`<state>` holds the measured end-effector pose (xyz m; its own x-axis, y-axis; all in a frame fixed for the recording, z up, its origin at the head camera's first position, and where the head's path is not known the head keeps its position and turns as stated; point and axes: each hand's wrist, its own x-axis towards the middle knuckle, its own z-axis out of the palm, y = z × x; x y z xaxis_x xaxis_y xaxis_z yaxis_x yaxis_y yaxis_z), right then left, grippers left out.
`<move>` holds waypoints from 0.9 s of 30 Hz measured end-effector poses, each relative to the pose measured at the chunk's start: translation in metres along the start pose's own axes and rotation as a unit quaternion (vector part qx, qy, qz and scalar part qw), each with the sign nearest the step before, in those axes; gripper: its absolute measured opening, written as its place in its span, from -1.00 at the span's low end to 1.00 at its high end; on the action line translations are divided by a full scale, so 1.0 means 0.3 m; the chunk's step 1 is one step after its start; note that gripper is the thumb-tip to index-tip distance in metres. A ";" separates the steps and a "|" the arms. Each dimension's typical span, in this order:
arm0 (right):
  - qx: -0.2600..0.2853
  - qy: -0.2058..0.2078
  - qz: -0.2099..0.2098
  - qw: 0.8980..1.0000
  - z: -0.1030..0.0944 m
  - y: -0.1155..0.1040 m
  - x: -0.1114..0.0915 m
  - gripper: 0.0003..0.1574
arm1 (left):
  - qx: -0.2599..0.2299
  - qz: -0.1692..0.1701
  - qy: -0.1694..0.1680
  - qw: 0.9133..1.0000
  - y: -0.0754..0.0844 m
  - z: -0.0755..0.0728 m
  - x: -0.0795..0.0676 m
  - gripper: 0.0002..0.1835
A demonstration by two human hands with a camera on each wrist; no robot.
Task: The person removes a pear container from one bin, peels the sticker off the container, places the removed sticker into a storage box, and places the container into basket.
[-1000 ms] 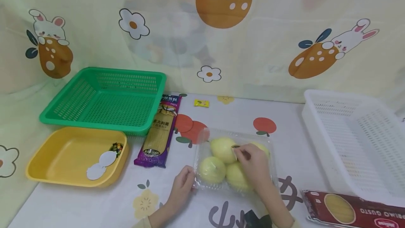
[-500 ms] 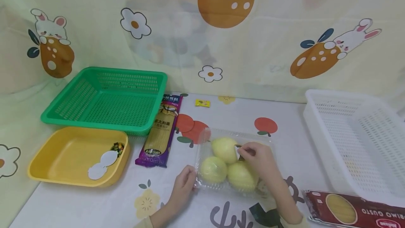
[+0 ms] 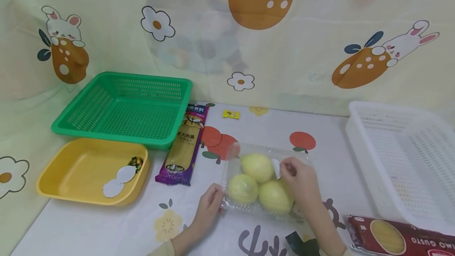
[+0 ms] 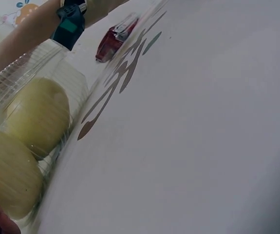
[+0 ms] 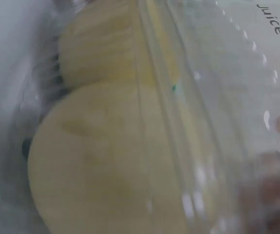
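A clear plastic box (image 3: 232, 206) with several yellow-green pears (image 3: 256, 168) lies on the table in front of me. My left hand (image 3: 209, 202) holds the box at its left side; its fingertips show beside the box in the left wrist view. Over the right part of the lid, my right hand (image 3: 300, 179) pinches a white sticker (image 3: 276, 168), which stands up from the plastic with its pale side showing. The right hand hides part of the fruit behind it. The right wrist view looks closely through the plastic at large pears (image 5: 96, 161), blurred.
At left are a green basket (image 3: 142, 115) and a yellow tub (image 3: 78, 169) holding two white discs and a dark small item. A purple pasta pack (image 3: 183, 145) and small yellow packet (image 3: 231, 114) lie behind. At right are a white basket (image 3: 387, 161) and red pasta pack (image 3: 398, 234).
My right hand has moved slightly right, drawing the sticker away from over the pears and turning its white side to view. The left hand stays at the box's left side.
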<state>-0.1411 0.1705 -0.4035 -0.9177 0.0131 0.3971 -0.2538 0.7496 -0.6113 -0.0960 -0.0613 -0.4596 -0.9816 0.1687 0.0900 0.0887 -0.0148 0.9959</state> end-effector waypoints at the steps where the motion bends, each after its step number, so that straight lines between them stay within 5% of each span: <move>1: -0.001 0.002 -0.005 1.000 -0.004 0.004 0.000 -0.94 | 0.002 0.003 0.000 1.000 0.008 0.002 0.000 -0.85; 10: -0.016 0.008 -0.042 0.999 -0.021 0.036 0.004 -0.93 | 0.009 -0.004 0.006 1.000 0.012 0.003 0.000 -0.85; 17: -0.025 -0.016 -0.018 0.999 -0.038 0.041 0.002 -0.93 | 0.009 0.004 0.004 1.000 0.009 0.001 0.003 -0.86; 27: -0.023 0.016 -0.042 0.999 -0.064 0.054 0.012 -0.88 | 0.015 0.004 0.007 1.000 0.007 -0.001 0.004 -0.85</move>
<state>-0.1428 0.1955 -0.3990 -0.8834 -0.0293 0.4677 -0.3133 0.7791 -0.5429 -0.0970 -0.0614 -0.4575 -0.9832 0.1547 0.0972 0.1006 0.0143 0.9948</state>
